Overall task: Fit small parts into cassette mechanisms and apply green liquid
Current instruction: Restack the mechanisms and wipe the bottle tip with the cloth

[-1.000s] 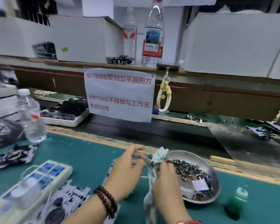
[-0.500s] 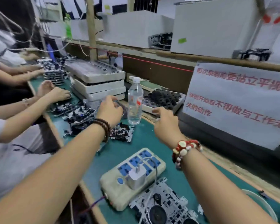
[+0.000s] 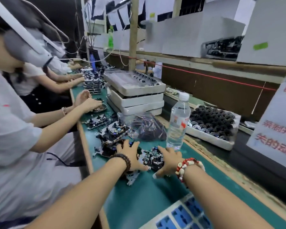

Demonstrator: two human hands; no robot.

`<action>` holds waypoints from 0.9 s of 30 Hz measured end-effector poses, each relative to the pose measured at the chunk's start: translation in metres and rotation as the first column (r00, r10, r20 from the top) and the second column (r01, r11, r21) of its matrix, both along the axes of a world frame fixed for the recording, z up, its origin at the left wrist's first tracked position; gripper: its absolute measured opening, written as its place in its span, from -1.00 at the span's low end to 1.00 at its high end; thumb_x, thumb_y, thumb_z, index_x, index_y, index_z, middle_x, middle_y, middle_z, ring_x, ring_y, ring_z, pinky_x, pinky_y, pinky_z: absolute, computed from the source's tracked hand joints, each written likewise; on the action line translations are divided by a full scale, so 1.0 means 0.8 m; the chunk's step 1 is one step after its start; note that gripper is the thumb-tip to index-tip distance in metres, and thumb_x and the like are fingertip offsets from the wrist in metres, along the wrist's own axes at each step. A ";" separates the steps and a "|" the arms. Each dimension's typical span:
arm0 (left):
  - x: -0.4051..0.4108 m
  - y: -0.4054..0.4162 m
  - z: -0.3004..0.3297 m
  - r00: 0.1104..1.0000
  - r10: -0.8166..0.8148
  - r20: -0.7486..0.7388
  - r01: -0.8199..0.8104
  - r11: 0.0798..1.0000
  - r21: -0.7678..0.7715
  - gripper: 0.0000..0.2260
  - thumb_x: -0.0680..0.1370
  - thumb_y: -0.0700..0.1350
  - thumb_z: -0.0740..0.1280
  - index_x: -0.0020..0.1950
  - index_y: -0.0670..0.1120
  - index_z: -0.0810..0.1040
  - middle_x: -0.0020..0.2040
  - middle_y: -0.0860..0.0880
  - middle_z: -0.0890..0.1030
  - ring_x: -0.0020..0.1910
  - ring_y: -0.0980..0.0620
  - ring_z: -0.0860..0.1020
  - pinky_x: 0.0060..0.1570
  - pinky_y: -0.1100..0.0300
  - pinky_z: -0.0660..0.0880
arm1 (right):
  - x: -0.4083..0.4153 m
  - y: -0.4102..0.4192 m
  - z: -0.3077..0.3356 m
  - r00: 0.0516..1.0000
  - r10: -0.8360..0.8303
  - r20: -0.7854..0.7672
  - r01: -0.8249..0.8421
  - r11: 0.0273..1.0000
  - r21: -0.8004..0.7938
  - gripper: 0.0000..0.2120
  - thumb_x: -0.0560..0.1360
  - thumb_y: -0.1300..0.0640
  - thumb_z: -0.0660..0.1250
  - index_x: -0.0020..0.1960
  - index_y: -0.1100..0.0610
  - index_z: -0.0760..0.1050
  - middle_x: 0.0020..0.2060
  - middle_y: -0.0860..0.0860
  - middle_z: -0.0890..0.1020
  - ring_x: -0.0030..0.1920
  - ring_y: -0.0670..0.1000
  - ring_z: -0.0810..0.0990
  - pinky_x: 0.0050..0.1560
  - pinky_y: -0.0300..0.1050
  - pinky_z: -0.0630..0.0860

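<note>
Both hands are extended to the far left of the bench (image 3: pixel 149 195), where the cassette mechanisms (image 3: pixel 153 158) lie in a loose pile. The left hand (image 3: pixel 130 154) rests palm down on the nearer part of the pile, fingers spread, thumb pointing toward the right hand; it presses on the mechanisms but no closed grip is visible. The right hand (image 3: pixel 169 160) lies just beside it, fingers curved over one mechanism with the thumb tucked under the near edge; this reads as the start of a pick-up, with the mechanism not yet lifted clear.

More mechanisms (image 3: pixel 112 129) are scattered further along the bench, next to a clear plastic bag (image 3: pixel 147 128) of dark parts. A water bottle (image 3: pixel 178 123) stands upright just beyond the right hand. A stack of white foam trays (image 3: pixel 135 96) sits behind the bag, and another tray (image 3: pixel 213 129) of dark round parts lies to the right of the bottle.

Task status, as a judgement: the operator is fetching work pieces. No small part is held in either hand, and no green liquid container appears in this view. Fitting of parts and application of liquid therefore remain to be done on the units under the hands
</note>
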State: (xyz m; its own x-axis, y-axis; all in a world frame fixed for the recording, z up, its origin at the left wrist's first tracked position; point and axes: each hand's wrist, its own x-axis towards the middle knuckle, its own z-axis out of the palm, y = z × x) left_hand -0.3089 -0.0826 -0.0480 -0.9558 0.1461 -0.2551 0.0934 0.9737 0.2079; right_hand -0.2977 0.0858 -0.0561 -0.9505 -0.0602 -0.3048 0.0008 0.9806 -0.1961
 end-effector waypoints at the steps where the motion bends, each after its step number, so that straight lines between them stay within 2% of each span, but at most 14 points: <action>1: -0.002 0.000 -0.002 1.000 0.010 -0.013 -0.010 1.000 0.008 -0.04 0.31 0.32 0.39 0.52 0.07 -0.06 0.52 -0.12 -0.05 0.46 -0.28 0.00 0.40 -0.18 0.13 | -0.007 -0.003 -0.003 1.000 0.013 -0.002 -0.013 1.000 0.009 0.09 0.26 -0.22 0.49 0.52 -0.10 -0.16 0.52 0.07 -0.04 0.47 0.29 -0.02 0.45 0.20 0.10; 4: -0.005 0.002 -0.003 0.999 0.025 -0.030 -0.025 1.000 -0.016 -0.08 0.31 0.30 0.40 0.51 0.08 -0.02 0.51 -0.07 0.00 0.45 -0.24 0.03 0.33 -0.25 0.22 | -0.023 -0.009 -0.010 0.999 0.036 -0.008 -0.035 0.999 0.038 0.07 0.26 -0.22 0.49 0.51 -0.12 -0.15 0.52 0.07 -0.05 0.47 0.29 -0.03 0.44 0.22 0.11; 8: -0.007 0.009 0.006 0.999 0.033 -0.001 -0.033 0.996 -0.080 -0.14 0.33 0.25 0.41 0.49 0.08 0.03 0.49 -0.10 0.04 0.44 -0.25 0.08 0.28 -0.24 0.29 | -0.032 -0.007 -0.015 0.999 0.037 0.015 -0.037 0.998 0.055 0.05 0.26 -0.25 0.46 0.51 -0.15 -0.14 0.51 0.09 0.00 0.46 0.30 -0.02 0.43 0.24 0.11; 12: -0.010 0.015 0.010 0.998 0.058 0.020 -0.056 0.993 -0.106 -0.23 0.38 0.16 0.41 0.46 0.02 0.09 0.45 -0.15 0.10 0.41 -0.26 0.12 0.29 -0.20 0.31 | -0.034 -0.008 -0.009 0.996 0.094 -0.004 -0.093 0.990 0.103 -0.06 0.30 -0.25 0.42 0.50 -0.17 -0.06 0.44 0.12 0.16 0.41 0.27 0.14 0.38 0.19 0.25; 15: -0.011 0.014 0.009 0.997 0.077 0.028 -0.076 0.996 -0.052 -0.26 0.38 0.14 0.40 0.45 0.02 0.12 0.44 -0.14 0.11 0.41 -0.24 0.12 0.30 -0.21 0.30 | -0.028 -0.003 -0.004 0.990 0.135 -0.047 -0.127 0.981 0.147 -0.17 0.29 -0.23 0.43 0.42 -0.09 0.09 0.31 0.12 0.30 0.29 0.22 0.35 0.25 0.12 0.41; 17: -0.011 0.008 0.011 0.995 0.092 0.037 -0.091 0.996 -0.013 -0.26 0.38 0.15 0.40 0.45 0.01 0.13 0.44 -0.14 0.10 0.41 -0.24 0.12 0.31 -0.20 0.30 | -0.024 0.004 0.001 0.989 0.127 -0.075 -0.113 0.980 0.161 -0.19 0.26 -0.25 0.44 0.36 -0.04 0.13 0.25 0.09 0.34 0.22 0.18 0.42 0.18 0.09 0.46; 21: -0.009 -0.001 0.021 0.990 0.123 0.075 -0.127 0.990 0.062 -0.23 0.39 0.18 0.38 0.49 0.00 0.10 0.48 -0.15 0.04 0.43 -0.28 0.11 0.33 -0.11 0.29 | -0.017 0.024 0.007 0.985 0.083 -0.151 -0.074 0.995 0.063 -0.14 0.26 -0.24 0.43 0.37 0.03 0.08 0.26 0.07 0.32 0.14 0.11 0.48 0.09 0.00 0.53; 24: -0.006 -0.005 0.027 0.985 0.147 0.086 -0.157 0.980 0.124 -0.21 0.39 0.19 0.37 0.50 0.00 0.07 0.48 -0.16 0.06 0.42 -0.28 0.14 0.31 -0.10 0.30 | -0.007 0.042 0.006 0.980 0.007 -0.198 -0.037 0.989 -0.145 -0.18 0.28 -0.19 0.39 0.38 0.01 0.05 0.23 0.04 0.30 0.04 0.03 0.52 0.01 -0.10 0.55; 27: 0.000 -0.006 0.029 0.984 0.157 0.080 -0.168 0.972 0.167 -0.21 0.39 0.21 0.37 0.50 0.00 0.08 0.47 -0.16 0.08 0.41 -0.28 0.18 0.32 -0.10 0.31 | 0.005 0.056 0.007 0.972 -0.049 -0.231 -0.019 0.959 -0.282 -0.23 0.28 -0.11 0.40 0.35 0.01 0.08 0.16 0.02 0.35 0.01 0.00 0.51 0.04 -0.13 0.52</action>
